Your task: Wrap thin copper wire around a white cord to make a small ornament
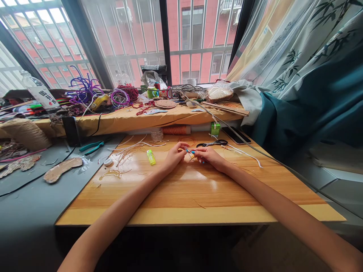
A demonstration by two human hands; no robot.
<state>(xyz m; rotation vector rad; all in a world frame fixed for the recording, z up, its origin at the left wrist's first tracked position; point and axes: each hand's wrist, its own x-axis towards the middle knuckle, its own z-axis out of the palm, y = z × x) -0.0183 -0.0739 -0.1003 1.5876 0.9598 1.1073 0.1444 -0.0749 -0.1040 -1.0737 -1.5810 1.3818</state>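
Both my hands meet over the middle of a wooden table point(198, 196). My left hand point(174, 155) is closed in a pinch on a thin pale strand point(190, 155) that runs across to my right hand point(210, 155), whose fingers are also pinched on it. The strand is very fine and partly hidden by my fingers. A yellow-green lighter point(151, 156) lies just left of my left hand. Black-handled scissors point(212, 143) lie just beyond my right hand.
Loose pale fibres point(133, 148) lie at the table's far left, a phone point(236, 135) and green box point(215, 129) at the back right. Teal pliers point(92, 147) rest on the grey surface to the left. A cluttered shelf point(147, 117) with purple cords stands under the window.
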